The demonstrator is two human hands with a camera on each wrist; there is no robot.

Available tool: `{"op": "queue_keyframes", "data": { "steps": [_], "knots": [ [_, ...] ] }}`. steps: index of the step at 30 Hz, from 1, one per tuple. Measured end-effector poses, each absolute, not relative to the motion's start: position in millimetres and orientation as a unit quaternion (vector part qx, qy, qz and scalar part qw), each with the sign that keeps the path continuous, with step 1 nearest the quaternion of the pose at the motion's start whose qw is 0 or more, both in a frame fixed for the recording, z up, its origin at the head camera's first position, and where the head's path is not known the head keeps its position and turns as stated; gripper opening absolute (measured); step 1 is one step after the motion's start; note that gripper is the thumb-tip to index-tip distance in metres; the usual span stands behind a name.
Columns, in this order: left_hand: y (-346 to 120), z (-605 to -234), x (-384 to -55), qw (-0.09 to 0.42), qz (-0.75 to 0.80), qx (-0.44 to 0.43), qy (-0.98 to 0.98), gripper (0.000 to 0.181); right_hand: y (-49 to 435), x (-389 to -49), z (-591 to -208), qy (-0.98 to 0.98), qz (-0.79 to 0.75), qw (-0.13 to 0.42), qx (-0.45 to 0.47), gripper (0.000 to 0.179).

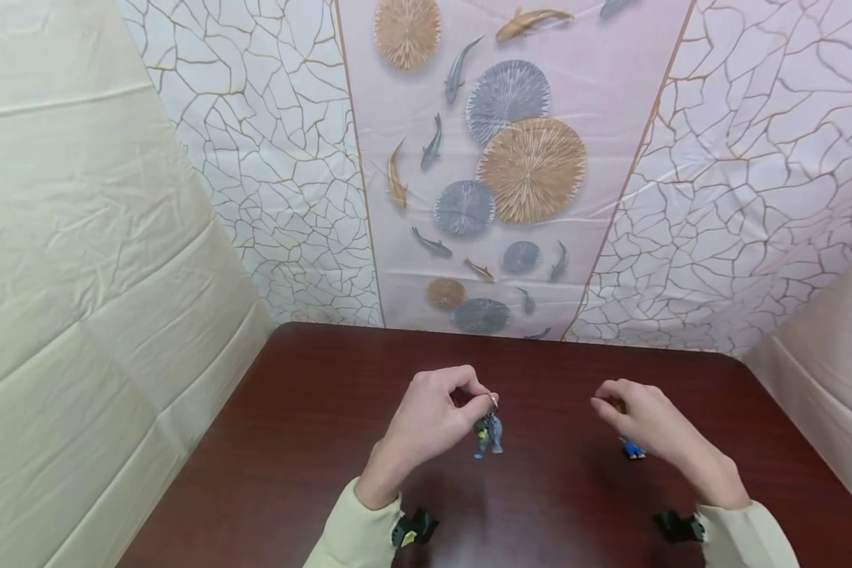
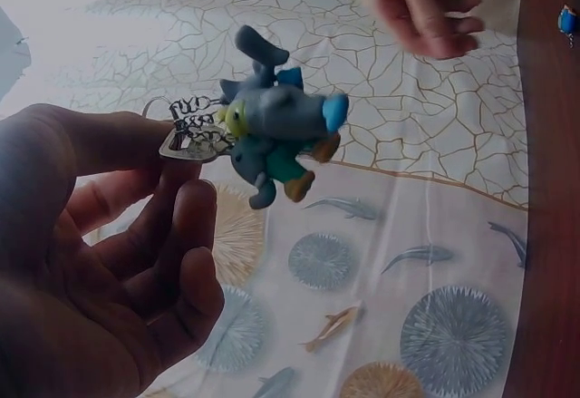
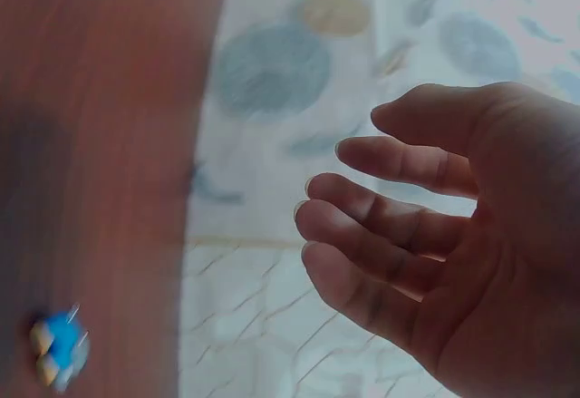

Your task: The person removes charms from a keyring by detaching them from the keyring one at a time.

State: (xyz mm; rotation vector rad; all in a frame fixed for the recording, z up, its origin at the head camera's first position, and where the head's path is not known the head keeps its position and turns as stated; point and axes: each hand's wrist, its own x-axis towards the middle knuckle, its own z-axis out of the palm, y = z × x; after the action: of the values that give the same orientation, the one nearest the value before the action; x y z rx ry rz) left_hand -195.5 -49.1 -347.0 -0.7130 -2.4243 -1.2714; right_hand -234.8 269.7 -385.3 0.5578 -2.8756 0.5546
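The person's left hand (image 1: 436,410) is held above the table (image 1: 255,442), around its middle, the wrist bent a little and the thumb and forefinger pinched together on the metal rings of a bunch of keychain figures (image 2: 285,121). The other three fingers are curled in loosely towards the palm. Over on the right, the right hand (image 1: 649,422) hangs above the table too, angled in from the right; its fingers are released and softly curved, the thumb set apart from them.

I count at least two figures in the bunch, though they overlap too much for me to be sure of the exact number. One more, a single blue figure (image 1: 633,450), is on the right part of the table, near the right hand and well apart from the bunch.

The bunch dangles just right of the left fingertips. Its figures are small and grey, with long rounded limbs, blue and green patches, a yellow-green bit and tan-coloured feet, joined to the rings by short coiled chains. The lone one is bright blue with yellowish parts, blurred in the right wrist view. The table is dark reddish brown; two pale sleeves (image 1: 358,521) cover the forearms.
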Motion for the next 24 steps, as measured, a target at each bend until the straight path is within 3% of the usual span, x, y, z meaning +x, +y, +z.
{"op": "queue_keyframes", "data": {
  "steps": [7, 24],
  "knots": [
    [-50, -347, -195, 0.151, -0.449, -0.240, -0.847, 0.015, 238, -222, -364, -0.942, 0.214, 0.146, 0.214, 0.003],
    [-52, -345, -194, 0.150, -0.450, -0.231, -0.849, 0.014, 202, -196, -341, -0.888, 0.266, 0.232, 0.294, 0.001]
  ]
}}
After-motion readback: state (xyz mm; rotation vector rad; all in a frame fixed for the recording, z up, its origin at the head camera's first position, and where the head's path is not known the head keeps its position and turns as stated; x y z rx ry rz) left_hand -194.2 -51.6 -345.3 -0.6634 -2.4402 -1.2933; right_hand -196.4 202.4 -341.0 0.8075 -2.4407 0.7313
